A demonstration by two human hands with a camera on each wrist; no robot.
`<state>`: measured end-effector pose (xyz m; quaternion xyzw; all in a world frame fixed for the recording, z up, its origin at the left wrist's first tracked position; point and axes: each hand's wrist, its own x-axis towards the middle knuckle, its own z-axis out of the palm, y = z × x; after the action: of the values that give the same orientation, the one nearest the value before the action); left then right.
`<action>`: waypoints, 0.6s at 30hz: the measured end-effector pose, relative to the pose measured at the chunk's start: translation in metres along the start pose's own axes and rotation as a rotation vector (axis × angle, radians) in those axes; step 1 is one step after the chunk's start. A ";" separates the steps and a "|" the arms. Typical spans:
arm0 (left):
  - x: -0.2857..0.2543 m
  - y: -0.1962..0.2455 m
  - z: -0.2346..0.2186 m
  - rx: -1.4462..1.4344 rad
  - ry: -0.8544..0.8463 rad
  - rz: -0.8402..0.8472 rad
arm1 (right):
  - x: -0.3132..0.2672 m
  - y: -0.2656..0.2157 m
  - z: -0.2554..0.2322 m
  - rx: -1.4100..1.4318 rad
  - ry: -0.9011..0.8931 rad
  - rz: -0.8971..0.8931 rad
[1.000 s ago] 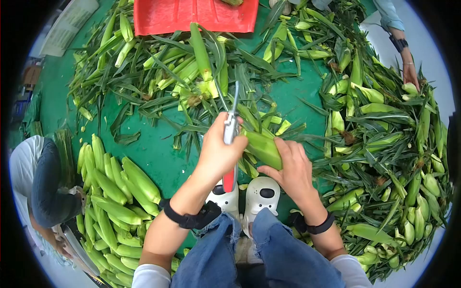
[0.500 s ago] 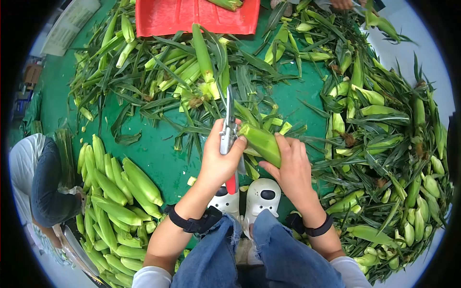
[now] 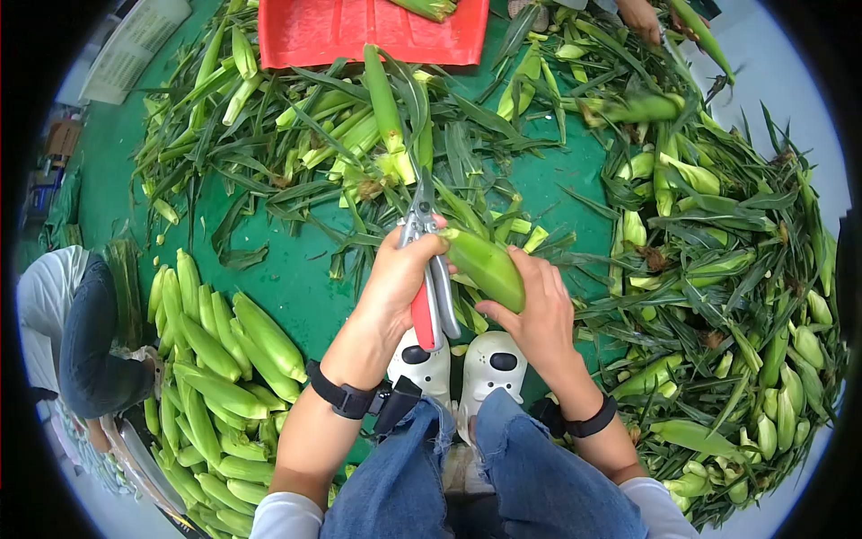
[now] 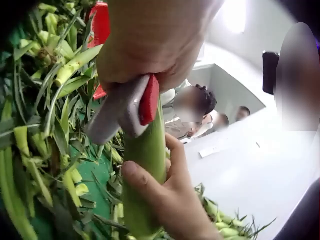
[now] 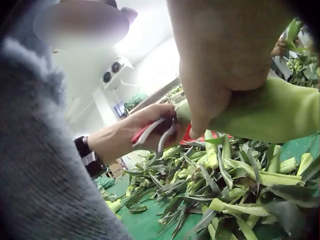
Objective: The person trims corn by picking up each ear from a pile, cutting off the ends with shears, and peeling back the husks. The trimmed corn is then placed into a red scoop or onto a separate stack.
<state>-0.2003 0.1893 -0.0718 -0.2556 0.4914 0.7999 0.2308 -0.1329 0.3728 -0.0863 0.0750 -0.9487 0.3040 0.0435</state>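
Observation:
My left hand [image 3: 391,274] grips pruning shears [image 3: 423,316] with red and grey handles. Their blades point away from me and look closed together. The left thumb lies at the narrow end of a green husked corn ear [image 3: 488,271]. My right hand [image 3: 545,305] holds that ear from the right near its thick end, fingers over the top and thumb below. In the left wrist view, the shear handles [image 4: 136,107] stick out beneath the left hand, overlapping the ear. The right wrist view has the ear [image 5: 270,112] under the right hand [image 5: 225,65].
Trimmed corn ears [image 3: 215,377] lie heaped at left. Cut leaves and stalks [image 3: 332,144] cover the green floor ahead, before a red scoop [image 3: 373,36]. Untrimmed corn [image 3: 718,269] is piled right. White shoes [image 3: 494,368] stand below my hands. Other people are at left and upper right.
The shears' blades have come together and swung slightly left. The ear's narrow end, earlier behind the left hand, now shows. Another person's hand at upper right has lifted corn from the pile.

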 end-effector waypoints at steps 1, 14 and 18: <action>0.000 -0.001 0.002 -0.022 -0.009 0.006 | -0.001 0.003 0.003 0.048 -0.001 0.034; -0.017 -0.013 0.014 0.305 -0.143 0.475 | -0.006 0.005 0.010 0.123 0.131 0.035; -0.030 -0.010 0.023 0.637 0.043 0.735 | -0.005 -0.001 0.010 0.078 0.123 0.105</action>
<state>-0.1753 0.2111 -0.0503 0.0019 0.7742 0.6329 -0.0106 -0.1283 0.3663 -0.0943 0.0078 -0.9343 0.3466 0.0830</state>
